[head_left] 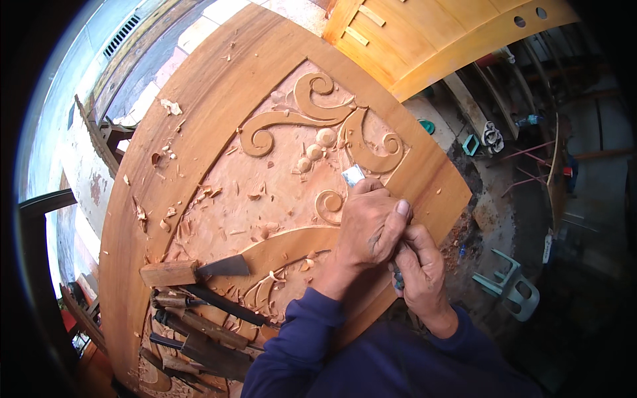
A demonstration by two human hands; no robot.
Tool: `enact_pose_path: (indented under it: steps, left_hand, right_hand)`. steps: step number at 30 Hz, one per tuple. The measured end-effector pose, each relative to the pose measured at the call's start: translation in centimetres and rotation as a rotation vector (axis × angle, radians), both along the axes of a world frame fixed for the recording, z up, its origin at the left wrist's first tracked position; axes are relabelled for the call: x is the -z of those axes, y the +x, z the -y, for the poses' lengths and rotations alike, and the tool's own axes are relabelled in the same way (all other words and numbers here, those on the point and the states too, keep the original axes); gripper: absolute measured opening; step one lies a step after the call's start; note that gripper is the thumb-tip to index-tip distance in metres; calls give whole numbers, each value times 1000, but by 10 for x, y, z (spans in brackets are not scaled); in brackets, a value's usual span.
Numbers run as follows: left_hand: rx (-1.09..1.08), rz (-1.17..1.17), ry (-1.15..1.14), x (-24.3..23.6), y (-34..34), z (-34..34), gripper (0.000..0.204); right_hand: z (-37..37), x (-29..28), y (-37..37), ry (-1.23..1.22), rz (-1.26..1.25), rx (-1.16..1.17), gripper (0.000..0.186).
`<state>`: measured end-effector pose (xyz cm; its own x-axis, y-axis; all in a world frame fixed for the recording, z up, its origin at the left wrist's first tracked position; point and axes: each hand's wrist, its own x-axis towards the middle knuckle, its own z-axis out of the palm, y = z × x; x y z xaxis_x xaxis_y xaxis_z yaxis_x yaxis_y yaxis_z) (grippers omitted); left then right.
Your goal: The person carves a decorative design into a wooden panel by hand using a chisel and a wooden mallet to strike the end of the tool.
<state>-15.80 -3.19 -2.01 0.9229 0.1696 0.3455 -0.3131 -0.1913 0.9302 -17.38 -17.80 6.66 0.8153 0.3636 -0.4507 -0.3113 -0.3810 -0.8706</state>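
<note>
My left hand (371,222) is wrapped around the shaft of a carving chisel, and only its bright, flat blade tip (353,175) sticks out past the fingers. Lower right, my right hand (423,275) grips the handle end, most of which the fingers hide. The tip is at the carved scrollwork (371,146) of a large wooden panel (219,79). Beside the blade are raised leaf curls and several round bumps (314,152). A smaller spiral (329,205) lies just below the tip. Whether the edge touches the wood, I cannot tell.
Wood shavings (255,196) litter the panel. At its lower left lie a wooden-handled blade tool (199,269) and several more carving tools (206,338). Another wooden panel (424,33) stands beyond the far edge. A pale green plastic stool (514,286) is on the floor at right.
</note>
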Motion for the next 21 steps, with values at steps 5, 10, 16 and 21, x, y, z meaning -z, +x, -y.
enact_pose_path:
  steps: [5,10,16,21]
  left_hand:
    - [-111,51,-142,7,6,-1,44]
    - [-69,43,-125,2,12,1,42]
    - [-21,64,22,-9,7,-5,36]
    - [-64,32,-126,0,4,0,40]
  right_hand:
    - [-16,20,-1,-76,284,-20,12]
    - [-12,51,-13,76,274,133,14]
    - [4,12,1,107,87,30,12]
    - [-16,-11,7,22,-35,7,9]
